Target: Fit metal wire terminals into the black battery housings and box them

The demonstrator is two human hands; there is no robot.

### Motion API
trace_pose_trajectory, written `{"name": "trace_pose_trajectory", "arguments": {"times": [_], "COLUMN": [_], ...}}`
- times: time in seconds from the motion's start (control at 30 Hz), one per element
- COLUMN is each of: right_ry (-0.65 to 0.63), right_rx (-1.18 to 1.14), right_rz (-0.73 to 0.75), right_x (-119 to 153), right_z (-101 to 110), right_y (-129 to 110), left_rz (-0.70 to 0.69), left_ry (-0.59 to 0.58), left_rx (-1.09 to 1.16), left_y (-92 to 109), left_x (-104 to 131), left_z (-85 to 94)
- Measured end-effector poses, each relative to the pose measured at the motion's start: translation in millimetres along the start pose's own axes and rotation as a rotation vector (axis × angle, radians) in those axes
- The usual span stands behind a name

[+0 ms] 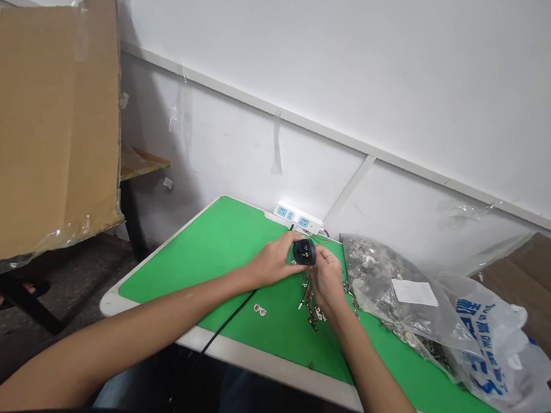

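My left hand (275, 258) is closed around a black rounded housing (305, 251), with thumb and fingers on its left side. Its open face is turned toward me and shows small metal pieces inside. Close against the housing's right edge is my right hand (328, 276), its fingers pinched together. What those fingers hold, if anything, is too small to make out. Small metal parts (313, 316) lie scattered on the green tabletop (194, 257) below the hands. A black cable (227, 321) runs over the table's front edge up toward my left forearm.
A white power strip (298, 217) sits at the table's back edge by the wall. To the right lie a clear bag of metal parts (376, 267) and a white plastic bag with blue print (498, 354). Large cardboard (45, 128) stands at the left. A small pale piece (259, 310) lies mid-table.
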State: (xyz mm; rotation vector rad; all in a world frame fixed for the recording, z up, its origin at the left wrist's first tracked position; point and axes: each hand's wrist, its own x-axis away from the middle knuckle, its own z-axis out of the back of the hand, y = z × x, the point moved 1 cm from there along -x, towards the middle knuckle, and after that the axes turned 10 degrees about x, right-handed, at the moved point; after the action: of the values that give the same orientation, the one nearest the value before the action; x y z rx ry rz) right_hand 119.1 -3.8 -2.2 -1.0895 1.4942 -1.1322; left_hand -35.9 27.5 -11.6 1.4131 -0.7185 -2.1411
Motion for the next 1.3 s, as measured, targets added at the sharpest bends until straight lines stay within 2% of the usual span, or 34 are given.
{"name": "trace_pose_trajectory", "arguments": {"times": [0.2,0.4,0.6,0.77,0.97,1.2,1.3], "right_ry": [0.051,-0.017,-0.093,-0.086,-0.08,-0.153,-0.182], "right_rx": [-0.027,-0.113,-0.111,-0.153,-0.051,0.064,0.095], "right_rz": [-0.019,-0.109,-0.149,-0.136,-0.064,-0.123,-0.101], "right_x": [1,-1,-6,-3,-4,-5,-4], "right_z": [-1,0,1,-3,1,13,14], "right_y": [4,11,16,5,-9,-17,-21], "left_rz": [-0.016,0.023,-0.001,-0.014,-0.039,-0.125,-0.134], "left_ry": [-0.031,-0.059,-0.053,-0.047,-0.035,-0.13,-0.149], "left_rx": [-0.089,-0.147,-0.131,-0.103,-0.081,-0.109,-0.129], "left_y": [-1,0,0,-3,-4,-4,-2], "left_x": [2,0,-1,-5,-8,-12,-13], "left_z": [0.3,4.4,6.4,9.1,11.0,20.5,21.5]}}
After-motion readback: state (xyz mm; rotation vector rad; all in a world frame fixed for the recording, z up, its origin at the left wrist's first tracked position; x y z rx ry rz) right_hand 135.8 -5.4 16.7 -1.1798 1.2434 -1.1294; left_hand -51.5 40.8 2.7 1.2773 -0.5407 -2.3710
